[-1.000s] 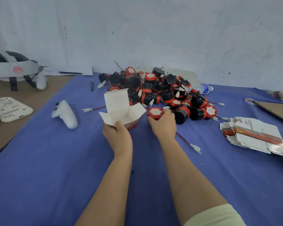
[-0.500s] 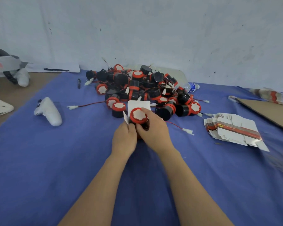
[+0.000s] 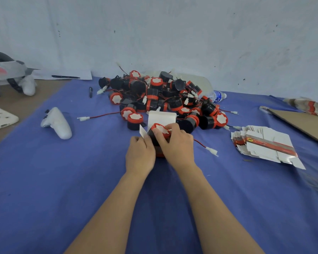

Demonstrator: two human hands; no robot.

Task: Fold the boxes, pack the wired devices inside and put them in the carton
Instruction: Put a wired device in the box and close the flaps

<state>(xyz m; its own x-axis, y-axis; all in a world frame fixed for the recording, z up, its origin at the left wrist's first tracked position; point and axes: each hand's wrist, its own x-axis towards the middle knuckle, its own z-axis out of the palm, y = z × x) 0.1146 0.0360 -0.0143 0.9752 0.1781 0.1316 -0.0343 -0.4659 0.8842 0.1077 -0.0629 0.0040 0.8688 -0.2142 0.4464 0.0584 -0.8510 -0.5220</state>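
Much blue cloth under white wall.

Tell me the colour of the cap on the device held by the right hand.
Red, with a white centre, on the device; the head view shows it.

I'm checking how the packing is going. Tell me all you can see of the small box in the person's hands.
The small box is white card inside, its top flaps standing open, with a red printed side low between the hands. It sits on the blue cloth before the pile of devices. The left hand steadies its left side; the right hand presses a black, red-capped device into it, whose wire trails right.
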